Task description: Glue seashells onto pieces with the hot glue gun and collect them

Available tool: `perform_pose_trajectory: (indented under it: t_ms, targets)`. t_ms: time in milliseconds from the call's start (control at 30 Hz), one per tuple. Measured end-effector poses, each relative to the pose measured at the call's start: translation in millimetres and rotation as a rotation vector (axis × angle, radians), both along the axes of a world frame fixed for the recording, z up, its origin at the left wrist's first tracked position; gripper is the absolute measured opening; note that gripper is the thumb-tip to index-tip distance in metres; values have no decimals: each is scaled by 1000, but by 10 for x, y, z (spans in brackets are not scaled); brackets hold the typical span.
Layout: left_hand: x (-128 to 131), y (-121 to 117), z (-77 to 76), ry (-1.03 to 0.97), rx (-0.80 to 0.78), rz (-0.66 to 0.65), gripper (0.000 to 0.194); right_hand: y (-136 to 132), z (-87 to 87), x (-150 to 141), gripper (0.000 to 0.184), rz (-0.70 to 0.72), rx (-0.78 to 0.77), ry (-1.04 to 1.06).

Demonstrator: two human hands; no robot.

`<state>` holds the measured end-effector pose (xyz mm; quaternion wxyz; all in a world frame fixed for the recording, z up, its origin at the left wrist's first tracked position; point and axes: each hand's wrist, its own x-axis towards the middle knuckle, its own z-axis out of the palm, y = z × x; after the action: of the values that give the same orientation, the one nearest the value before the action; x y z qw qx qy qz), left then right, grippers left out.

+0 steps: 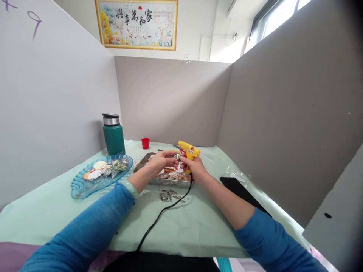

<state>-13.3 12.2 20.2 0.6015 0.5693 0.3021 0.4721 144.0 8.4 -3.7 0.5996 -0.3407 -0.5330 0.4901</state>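
My right hand (pixel 195 168) is wrapped round a yellow hot glue gun (pixel 189 149), its black cord running down toward me over the table. In front of it, my left hand (pixel 164 161) pinches a small whitish piece (pixel 177 156) that looks like a shell. The fingertips of both hands come close together at this piece; whether the right ones touch it I cannot tell. Beneath the hands lies a metal tray (pixel 170 182) of mixed shells (pixel 171 174), partly hidden by them. Several small metal clips (pixel 169 195) lie loose in front of the tray.
To the left sits a blue shell-shaped plate (pixel 81 189) with shells on it, and a green bottle (pixel 114 136) stands behind. A small red cup (pixel 145 143) is at the back. On the right are a black flat object (pixel 244 194) and clear plastic bags (pixel 236 174). Grey partitions (pixel 172 98) enclose the table.
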Motion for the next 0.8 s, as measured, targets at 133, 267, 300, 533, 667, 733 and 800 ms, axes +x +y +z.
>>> perform_pose_trajectory:
  t_ms: [133,267,300,533,667,733,800]
  targets:
    - [3,-6,9,-2,-1,2,24,2,-2,8,33,17,-18,-14]
    - [7,10,-9,-8,-5,13,20,-8,1,8,32,20,-16,-24]
    - [9,15,-18,-7,0,14,21,-12,2,6,32,20,-17,-28]
    - [23,40,-68,36,49,41,24,-30,14,-5,31,21,-20,-28]
    - [22,45,-75,50,67,53,26,-32,14,-6,31,31,-18,-23]
    - [21,44,-74,56,73,60,26,-31,11,-5,31,34,-18,-21]
    - [23,38,-71,71,76,68,26,-30,9,-5,31,36,-17,-20]
